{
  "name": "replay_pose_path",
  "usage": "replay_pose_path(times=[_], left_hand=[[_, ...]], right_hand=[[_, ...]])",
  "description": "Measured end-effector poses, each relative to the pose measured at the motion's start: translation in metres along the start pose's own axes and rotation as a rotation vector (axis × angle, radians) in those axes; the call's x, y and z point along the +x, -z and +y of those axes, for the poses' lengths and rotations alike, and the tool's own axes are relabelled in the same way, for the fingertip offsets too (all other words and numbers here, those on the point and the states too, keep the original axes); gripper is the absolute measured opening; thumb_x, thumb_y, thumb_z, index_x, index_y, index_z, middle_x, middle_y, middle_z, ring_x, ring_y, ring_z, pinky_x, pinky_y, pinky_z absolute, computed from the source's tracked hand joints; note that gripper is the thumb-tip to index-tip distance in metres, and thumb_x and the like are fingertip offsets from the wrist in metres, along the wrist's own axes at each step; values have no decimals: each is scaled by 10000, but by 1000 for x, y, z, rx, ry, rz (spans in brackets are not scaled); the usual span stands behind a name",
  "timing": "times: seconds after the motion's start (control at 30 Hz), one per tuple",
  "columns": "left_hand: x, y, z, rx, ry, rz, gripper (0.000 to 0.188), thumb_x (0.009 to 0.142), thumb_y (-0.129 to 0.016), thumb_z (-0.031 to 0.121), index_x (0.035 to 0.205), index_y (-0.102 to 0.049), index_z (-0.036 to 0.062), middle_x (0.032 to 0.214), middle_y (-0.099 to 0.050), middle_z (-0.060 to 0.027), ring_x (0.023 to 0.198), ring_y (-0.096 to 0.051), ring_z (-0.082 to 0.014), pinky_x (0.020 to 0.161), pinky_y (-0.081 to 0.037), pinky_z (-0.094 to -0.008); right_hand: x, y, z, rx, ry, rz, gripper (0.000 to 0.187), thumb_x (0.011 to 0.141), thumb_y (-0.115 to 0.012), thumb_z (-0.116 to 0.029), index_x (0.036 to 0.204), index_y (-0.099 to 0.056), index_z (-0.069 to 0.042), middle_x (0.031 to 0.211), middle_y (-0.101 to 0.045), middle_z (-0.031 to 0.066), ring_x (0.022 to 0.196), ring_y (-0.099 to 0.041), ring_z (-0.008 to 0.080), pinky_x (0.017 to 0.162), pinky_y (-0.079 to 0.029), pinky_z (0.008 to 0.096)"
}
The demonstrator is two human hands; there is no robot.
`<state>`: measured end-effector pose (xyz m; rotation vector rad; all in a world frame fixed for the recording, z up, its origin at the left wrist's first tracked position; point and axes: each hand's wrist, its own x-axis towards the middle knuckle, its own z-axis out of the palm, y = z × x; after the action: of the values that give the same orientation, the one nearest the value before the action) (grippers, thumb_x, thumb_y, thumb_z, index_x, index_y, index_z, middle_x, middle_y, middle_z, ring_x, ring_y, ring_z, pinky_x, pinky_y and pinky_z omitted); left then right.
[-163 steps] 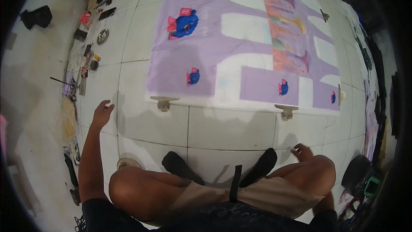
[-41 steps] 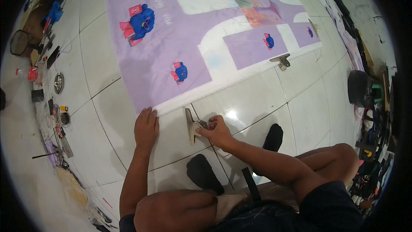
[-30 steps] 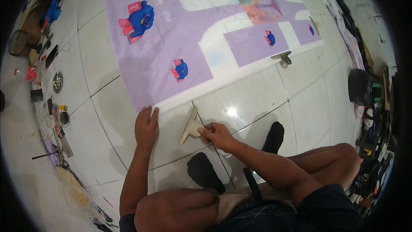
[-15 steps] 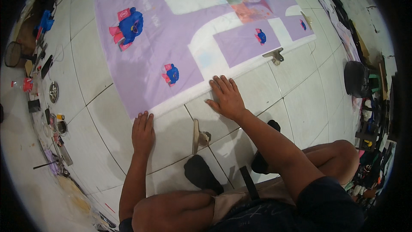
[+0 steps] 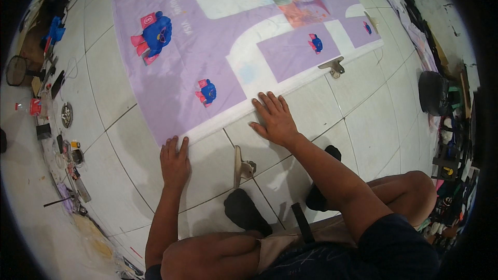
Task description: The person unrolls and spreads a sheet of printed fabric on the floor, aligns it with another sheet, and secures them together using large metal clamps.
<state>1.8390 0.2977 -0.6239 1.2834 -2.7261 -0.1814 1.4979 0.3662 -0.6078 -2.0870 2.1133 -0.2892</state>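
Note:
A large purple printed fabric sheet [image 5: 176, 83] with blue and pink cartoon figures is spread over the tiled floor. Along its near side runs a white edge [image 5: 218, 121]. My left hand [image 5: 175, 163] rests its fingertips on the sheet's near left corner. Further right, my right hand [image 5: 275, 119] lies with fingers spread on the same edge, thumb out over the tiles. Neither hand grips anything. A metal bulldog clip [image 5: 334, 66] is clamped on the edge to the right of my right hand. Another bulldog clip [image 5: 243, 167] lies loose on the floor between my forearms.
At the left wall stand a round metal tin [image 5: 66, 115], a clear bottle with a red label [image 5: 35, 107] and small tools. A black bag [image 5: 433, 93] and piled cloth lie at the right. My feet in dark socks [image 5: 246, 211] are just behind the loose clip.
My left hand's fingers have spread slightly at the corner. My right hand stays in place on the edge, and the sheet and clips look unmoved apart from a slight shift of the view.

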Motion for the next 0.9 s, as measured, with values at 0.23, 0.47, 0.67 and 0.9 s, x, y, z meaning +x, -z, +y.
replay_pose_path(times=[0.23, 0.47, 0.67, 0.9], left_hand=[[-2, 0, -1, -47, 13, 9, 560, 772, -636, 48, 1319, -530, 109, 1348, -468, -168, 1250, -435, -369, 1068, -336, -499], [2, 5, 5, -118, 40, 64, 442, 824, -640, 160, 1262, -586, 128, 1303, -508, -160, 1215, -474, -365, 1049, -349, -511], [3, 2, -4, -68, 25, 49, 390, 848, -638, 168, 1233, -598, 115, 1249, -559, -145, 1177, -515, -347, 1021, -382, -509], [12, 9, -6, -141, 13, 8, 394, 814, -640, 74, 1204, -589, 56, 1213, -578, -169, 1140, -539, -360, 984, -431, -462]], right_hand=[[-32, 30, -47, 333, -237, -405, 584, 872, -577, -529, 1143, -555, -11, 1145, -581, 193, 1105, -551, 353, 921, -436, 465], [-86, 6, -100, 583, -532, -600, 500, 921, -517, -465, 1065, -563, 12, 1021, -584, 240, 989, -588, 384, 865, -469, 468], [-76, 4, -98, 744, -607, -459, 466, 899, -590, -347, 1187, -548, 17, 1039, -591, 240, 944, -597, 388, 878, -483, 435], [-73, 6, -86, 1466, -1162, -434, 460, 841, -739, -240, 1105, -547, 85, 992, -615, 149, 851, -605, 174, 717, -507, 293]])
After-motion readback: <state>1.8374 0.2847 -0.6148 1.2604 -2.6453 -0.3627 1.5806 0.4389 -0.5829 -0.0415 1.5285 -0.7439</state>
